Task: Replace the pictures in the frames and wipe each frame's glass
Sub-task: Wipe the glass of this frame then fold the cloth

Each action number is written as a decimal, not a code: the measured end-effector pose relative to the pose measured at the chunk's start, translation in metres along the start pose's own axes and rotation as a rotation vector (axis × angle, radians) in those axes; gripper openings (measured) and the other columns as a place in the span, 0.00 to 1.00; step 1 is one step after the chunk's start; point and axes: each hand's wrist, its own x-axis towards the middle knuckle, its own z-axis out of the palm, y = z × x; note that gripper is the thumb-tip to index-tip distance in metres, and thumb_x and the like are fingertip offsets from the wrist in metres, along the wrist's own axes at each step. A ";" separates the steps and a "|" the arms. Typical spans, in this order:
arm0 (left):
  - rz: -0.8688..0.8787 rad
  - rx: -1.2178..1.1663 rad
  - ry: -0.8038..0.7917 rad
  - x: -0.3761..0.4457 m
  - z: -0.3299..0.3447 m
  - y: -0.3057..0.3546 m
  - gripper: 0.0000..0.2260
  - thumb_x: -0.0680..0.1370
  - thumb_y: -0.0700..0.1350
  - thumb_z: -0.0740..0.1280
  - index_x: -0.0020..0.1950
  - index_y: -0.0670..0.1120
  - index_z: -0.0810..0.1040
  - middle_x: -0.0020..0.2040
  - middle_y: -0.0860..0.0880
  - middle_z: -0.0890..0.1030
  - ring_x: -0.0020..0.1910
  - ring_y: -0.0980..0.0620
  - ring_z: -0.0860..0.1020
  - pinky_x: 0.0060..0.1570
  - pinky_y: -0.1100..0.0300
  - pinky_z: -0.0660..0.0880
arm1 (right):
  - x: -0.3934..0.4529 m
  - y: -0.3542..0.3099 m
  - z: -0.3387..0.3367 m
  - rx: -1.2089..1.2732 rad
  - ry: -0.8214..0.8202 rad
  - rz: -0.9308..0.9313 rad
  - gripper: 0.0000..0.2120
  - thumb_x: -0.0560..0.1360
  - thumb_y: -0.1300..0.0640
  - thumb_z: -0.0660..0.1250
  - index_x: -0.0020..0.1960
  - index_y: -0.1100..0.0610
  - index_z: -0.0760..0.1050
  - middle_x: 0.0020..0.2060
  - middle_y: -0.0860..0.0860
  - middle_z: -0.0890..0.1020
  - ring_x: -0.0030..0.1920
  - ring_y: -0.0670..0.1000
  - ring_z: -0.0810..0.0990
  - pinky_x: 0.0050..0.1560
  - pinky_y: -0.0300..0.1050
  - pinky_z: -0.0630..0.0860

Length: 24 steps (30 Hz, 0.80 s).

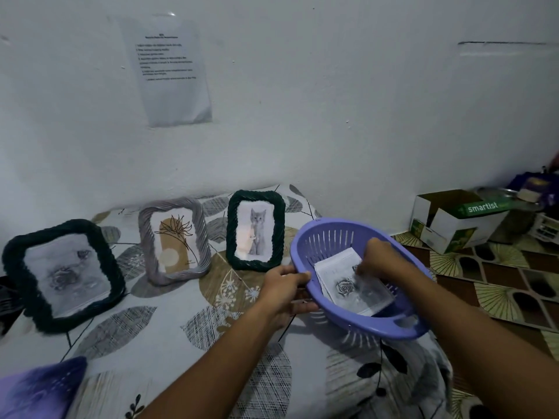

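Left hand curled round purple basket rim; right hand inside, grip pinching rose picture. Three frames on bed: dark, grey, green.

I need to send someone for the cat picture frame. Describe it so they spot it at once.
Three frames stand in a row on the leaf-patterned cloth below the white wall. The cat picture frame is the rightmost, just left of the purple basket. Alone among them, it stands upright with a dark green twisted border around a grey kitten.

Wall notice text too small; purple object cut off.
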 end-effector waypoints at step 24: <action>0.019 -0.025 0.005 0.004 -0.004 0.002 0.07 0.79 0.36 0.64 0.56 0.38 0.76 0.42 0.41 0.82 0.35 0.46 0.81 0.30 0.56 0.79 | -0.011 0.052 -0.031 0.816 0.010 0.228 0.13 0.79 0.62 0.61 0.52 0.71 0.78 0.39 0.61 0.80 0.35 0.58 0.77 0.34 0.48 0.73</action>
